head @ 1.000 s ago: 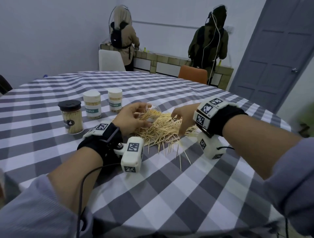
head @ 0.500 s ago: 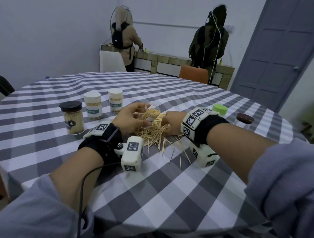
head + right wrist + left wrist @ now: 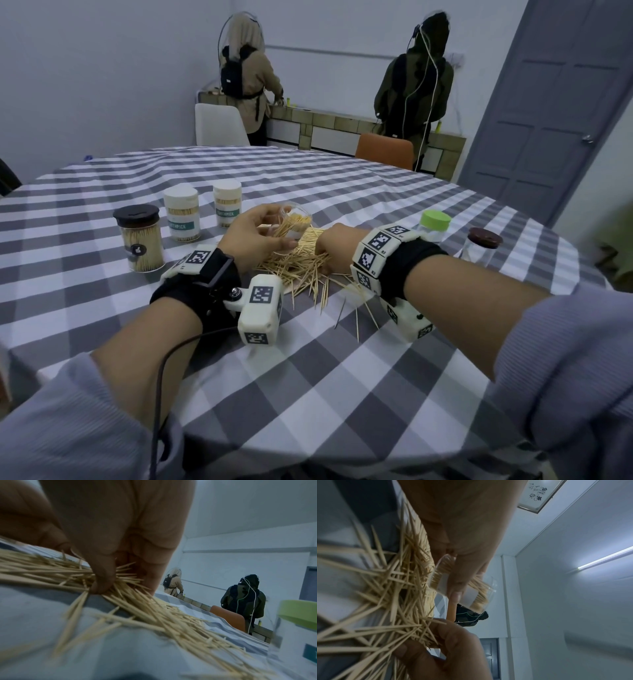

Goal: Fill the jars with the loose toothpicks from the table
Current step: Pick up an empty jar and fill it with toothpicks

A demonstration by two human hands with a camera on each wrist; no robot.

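Right hand [image 3: 334, 248] curled, pinching loose toothpicks [image 3: 301, 265] (light, stiff, slippery, sharp-tipped: best gathered mid-length in 1 parallel bundle) from the table [image 3: 342, 394] heap, left hand [image 3: 255, 236] gripping the tilted clear jar [image 3: 294, 222] just above.

Plain room: checked tablecloth [image 3: 308, 394], chairs [image 3: 219, 125], grey door [image 3: 548, 113].

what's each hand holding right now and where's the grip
Left hand grips the open jar round its side. Right hand pinches a bunch of toothpicks near their ends.
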